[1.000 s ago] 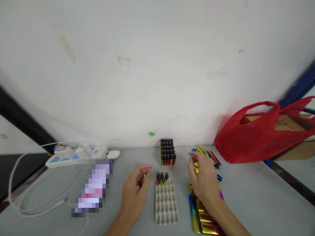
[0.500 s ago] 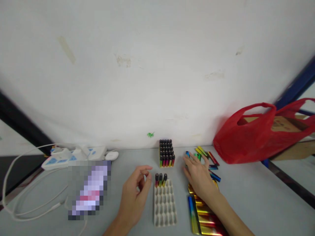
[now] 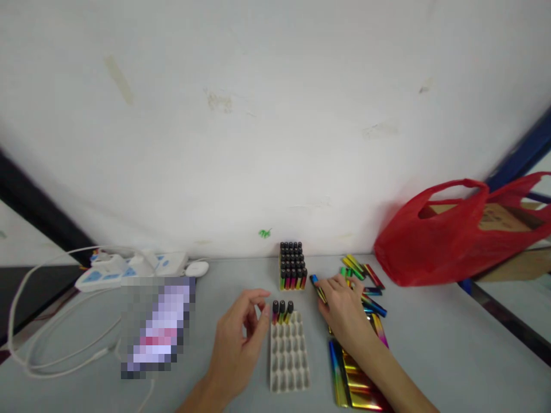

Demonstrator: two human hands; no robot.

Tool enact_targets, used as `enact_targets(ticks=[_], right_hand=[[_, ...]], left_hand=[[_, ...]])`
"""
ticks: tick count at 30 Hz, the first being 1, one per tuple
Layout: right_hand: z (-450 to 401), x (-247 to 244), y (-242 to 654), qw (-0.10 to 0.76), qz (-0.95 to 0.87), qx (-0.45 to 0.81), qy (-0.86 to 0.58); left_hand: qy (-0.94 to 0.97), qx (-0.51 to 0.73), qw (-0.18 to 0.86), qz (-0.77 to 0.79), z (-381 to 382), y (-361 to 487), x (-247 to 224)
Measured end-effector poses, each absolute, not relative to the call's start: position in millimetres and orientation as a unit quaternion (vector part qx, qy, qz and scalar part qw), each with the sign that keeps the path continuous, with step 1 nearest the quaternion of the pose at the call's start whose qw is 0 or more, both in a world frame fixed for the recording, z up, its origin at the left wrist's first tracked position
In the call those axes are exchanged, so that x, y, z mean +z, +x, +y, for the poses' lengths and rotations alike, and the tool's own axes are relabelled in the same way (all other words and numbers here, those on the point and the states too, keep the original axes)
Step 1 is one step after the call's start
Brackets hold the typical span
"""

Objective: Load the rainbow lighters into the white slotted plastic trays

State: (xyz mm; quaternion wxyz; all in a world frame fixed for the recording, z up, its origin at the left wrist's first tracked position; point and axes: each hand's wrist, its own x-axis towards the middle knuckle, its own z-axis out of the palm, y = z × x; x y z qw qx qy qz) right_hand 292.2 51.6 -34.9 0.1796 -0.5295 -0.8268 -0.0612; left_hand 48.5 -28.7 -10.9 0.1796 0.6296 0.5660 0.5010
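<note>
My left hand hovers at the left side of a pale moulded tray, its thumb and index finger apart with nothing between them. Three small black-capped tubes stand in the tray's far row; its other hollows show bare. My right hand has its fingers closed around a shiny blue-and-yellow tube, whose blue end sticks out to the left. Beyond the tray stands a tight block of black-capped tubes with bright gradient bodies.
Loose metallic-coloured tubes lie around my right hand. Flat shiny gold-and-red pieces are under my right forearm. A red bag with a cardboard box sits at right. At left are a power strip, white cables and a blurred-out device.
My right hand has drawn slightly left and toward me, and the blue-ended tube has come with it. My left hand has hardly moved.
</note>
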Motion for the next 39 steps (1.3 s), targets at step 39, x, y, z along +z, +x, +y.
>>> enact_targets(ticks=[39], right_hand=[[26.0, -7.9, 261.7, 0.31, -0.371, 0.821, -0.304]], left_hand=[[0.606, 0.464, 0.4, 0.507, -11.2, 56.9, -42.8]])
